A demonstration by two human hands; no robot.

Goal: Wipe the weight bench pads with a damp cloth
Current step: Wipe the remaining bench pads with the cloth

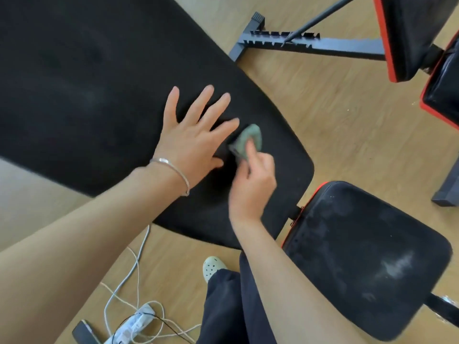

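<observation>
Left hand (191,142) flat on pad (87,83), wooden floor (347,132).

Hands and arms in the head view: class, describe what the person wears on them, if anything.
The left hand is ungloved, with a thin silver bracelet round its wrist. The right hand is ungloved too, with no jewellery visible. No sleeves show on either forearm.

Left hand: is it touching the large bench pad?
Touching. Head view shows the left hand spread flat on the large bench pad, beside the cloth.
</observation>
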